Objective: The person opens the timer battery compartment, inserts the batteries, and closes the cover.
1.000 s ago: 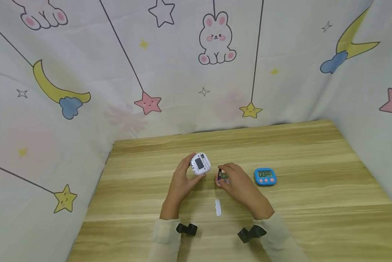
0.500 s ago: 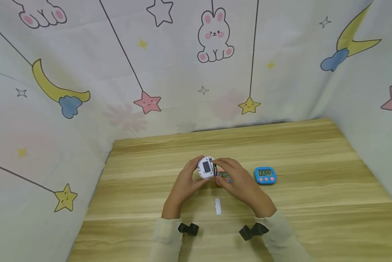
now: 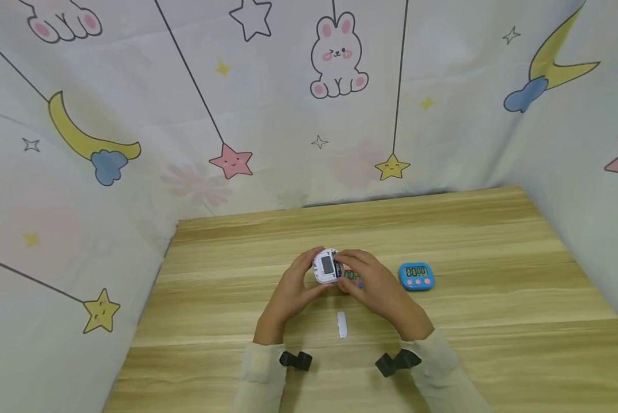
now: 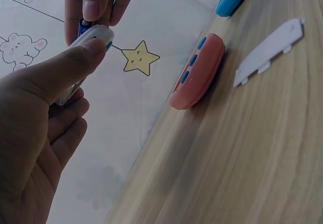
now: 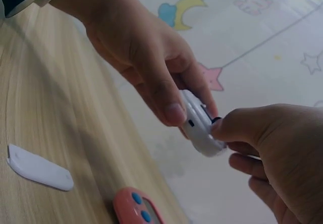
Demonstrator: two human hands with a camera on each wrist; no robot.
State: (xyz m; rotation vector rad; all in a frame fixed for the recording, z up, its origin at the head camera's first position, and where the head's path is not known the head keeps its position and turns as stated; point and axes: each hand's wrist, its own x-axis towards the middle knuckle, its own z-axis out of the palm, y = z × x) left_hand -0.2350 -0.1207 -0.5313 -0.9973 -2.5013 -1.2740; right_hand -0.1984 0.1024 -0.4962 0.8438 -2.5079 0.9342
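Note:
My left hand [image 3: 292, 289] grips a white digital timer [image 3: 323, 267] above the table, its back turned up towards the head camera. At the timer's right edge, my right hand [image 3: 381, 289] pinches a dark battery [image 4: 85, 26] with a blue-purple wrapper between thumb and fingers. The battery lies against the uncovered compartment; whether it is fully seated is hidden by the fingers. Beneath the right hand is a coral-red timer [image 4: 199, 75] with blue buttons, partly covered in the head view. A loose white battery cover [image 3: 342, 325] lies on the table between the forearms.
To the right of the right hand sits a blue timer [image 3: 416, 276] with pink buttons, its display lit with zeros. The wood-grain table [image 3: 226, 321] ends at a white patterned cloth [image 3: 288, 172] behind and on both sides.
My right hand has raised the battery from over the coral-red timer to the white timer's edge. The left hand has brought the white timer slightly right. Over the last half second, little moved.

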